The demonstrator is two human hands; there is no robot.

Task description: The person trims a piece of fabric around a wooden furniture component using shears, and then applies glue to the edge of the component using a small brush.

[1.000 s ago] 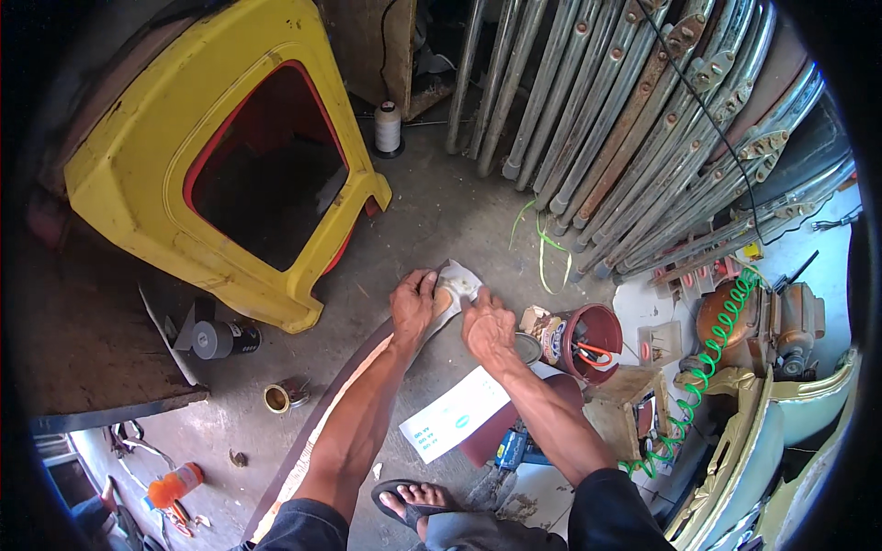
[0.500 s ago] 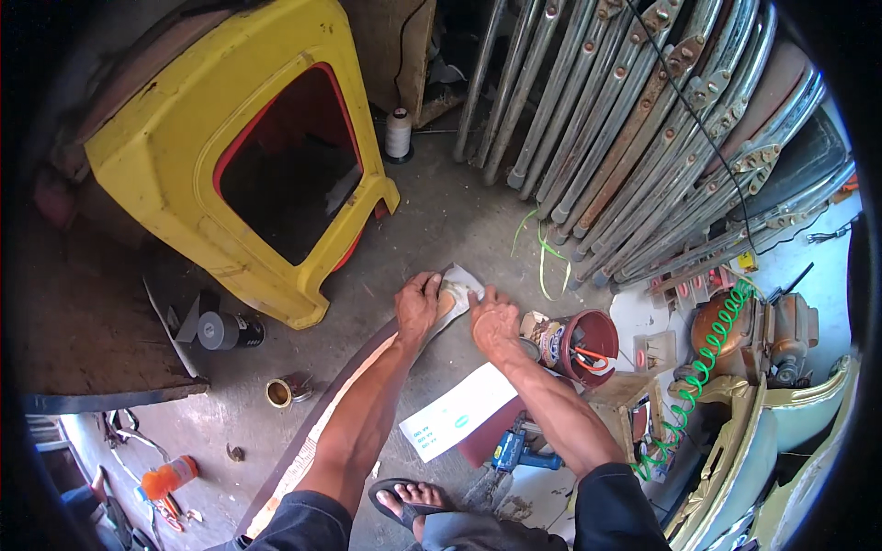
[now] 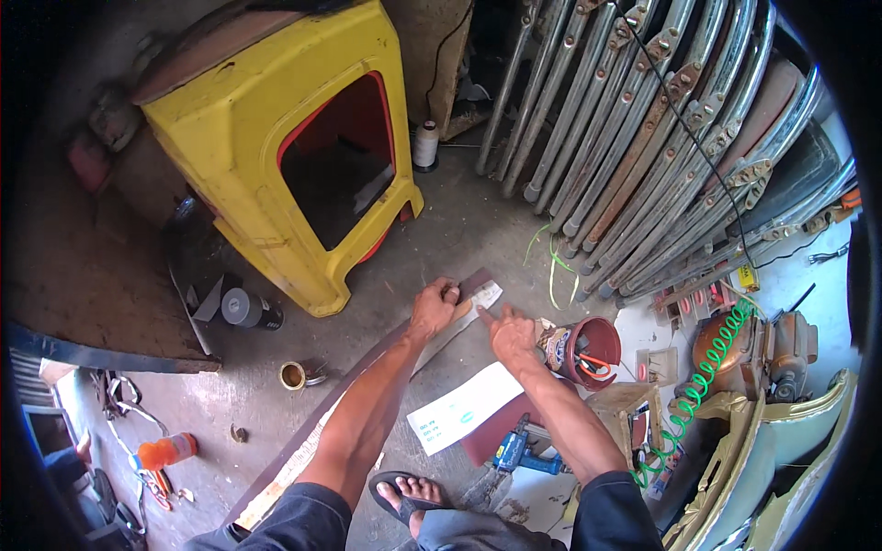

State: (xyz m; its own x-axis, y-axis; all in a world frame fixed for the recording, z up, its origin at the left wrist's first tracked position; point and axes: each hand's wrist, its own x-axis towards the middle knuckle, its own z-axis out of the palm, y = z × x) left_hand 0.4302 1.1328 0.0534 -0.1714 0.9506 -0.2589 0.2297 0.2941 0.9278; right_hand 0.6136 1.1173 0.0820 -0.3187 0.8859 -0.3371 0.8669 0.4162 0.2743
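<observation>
A long curved strip [image 3: 312,439], dark maroon with a pale, partly wood-toned inner face, runs from beside my left leg up to the middle. My left hand [image 3: 432,309] grips it near the far end, fingers bent over the edge. At that end a whitish patch [image 3: 486,296] lies over the strip, with maroon showing along its far side. My right hand [image 3: 514,334] holds nothing; its index finger reaches to the patch's near edge, the other fingers loosely bent. Near my right forearm lies a white printed sheet [image 3: 467,404], partly over a maroon piece [image 3: 487,439].
A yellow stool [image 3: 220,119] lies on its side at far left. Metal chair frames [image 3: 634,119] stand stacked at far right. A maroon bucket [image 3: 602,340] with tools, a blue staple gun [image 3: 522,452], an open can [image 3: 294,376] and an orange bottle [image 3: 168,451] surround me.
My right hand has let go of the whitish end and drawn slightly back, index finger extended. That end now lies flatter, with more maroon visible beside it. The whole view has shifted slightly.
</observation>
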